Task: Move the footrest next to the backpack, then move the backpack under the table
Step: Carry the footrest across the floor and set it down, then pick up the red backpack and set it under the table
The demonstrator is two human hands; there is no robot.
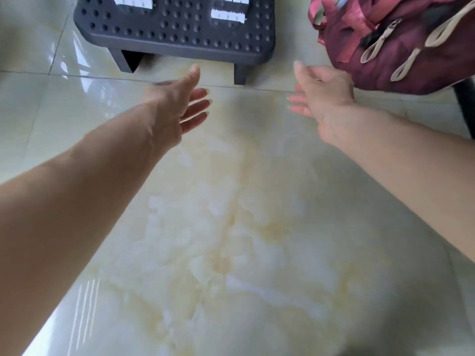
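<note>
A dark grey plastic footrest with a dimpled top and short legs stands on the floor at the top centre. To its right, a maroon backpack with beige zipper pulls and pink straps rests at the top right, a gap of floor between them. My left hand is open, fingers spread, just in front of the footrest's near edge and not touching it. My right hand is open too, close beside the backpack's lower left side, holding nothing.
Glossy cream marbled floor tiles fill the lower part of the view. A dark leg or post rises at the right edge just below the backpack.
</note>
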